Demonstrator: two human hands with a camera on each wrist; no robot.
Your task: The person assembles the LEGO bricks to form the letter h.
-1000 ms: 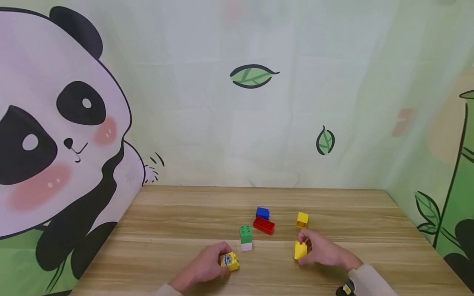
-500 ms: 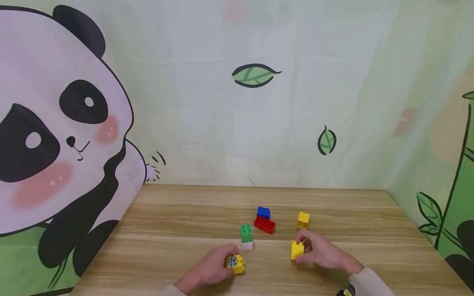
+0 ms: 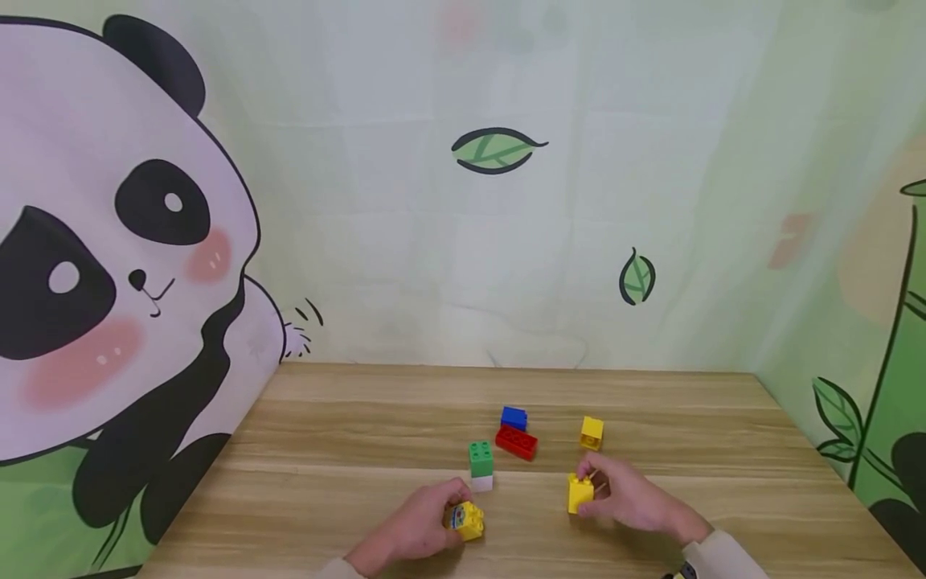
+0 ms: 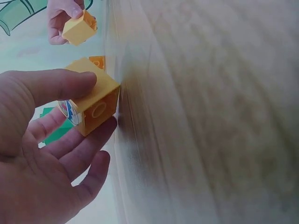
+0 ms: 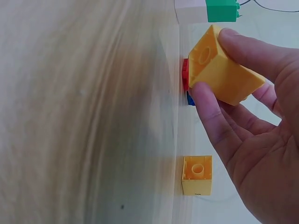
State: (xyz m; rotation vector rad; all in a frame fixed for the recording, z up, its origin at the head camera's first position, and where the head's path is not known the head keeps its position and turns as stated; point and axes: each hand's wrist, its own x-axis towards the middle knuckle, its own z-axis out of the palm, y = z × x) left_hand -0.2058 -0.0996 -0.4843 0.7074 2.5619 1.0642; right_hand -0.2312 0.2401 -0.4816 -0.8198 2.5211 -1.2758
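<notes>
The left hand (image 3: 411,524) gripped a printed yellow brick (image 3: 469,521), with the thumb pressed across one face and fingers supporting the opposite side. The brick was turned on its side, studs directed toward the right hand (image 3: 628,496); its hollow underside and part of its printed face were visible in the left wrist view. Contact between this brick and the table (image 3: 325,450) could not be confirmed.

The right hand pinched a plain yellow brick (image 3: 580,494) between thumb and fingers. Its studs pointed upward in the head view, and its underside was exposed to the right wrist camera. The two held bricks were apart, at the near part of the table.

Beyond the gap between the hands, a green brick (image 3: 481,458) was stacked upright on a white brick (image 3: 481,483). Farther back, a red brick (image 3: 517,442) was set at an angle, studs up, directly in front of a blue brick (image 3: 514,417). A third yellow brick (image 3: 592,433) lay beyond the right hand, its hollow underside facing the person. A panda backdrop (image 3: 145,201) stood behind the table.
</notes>
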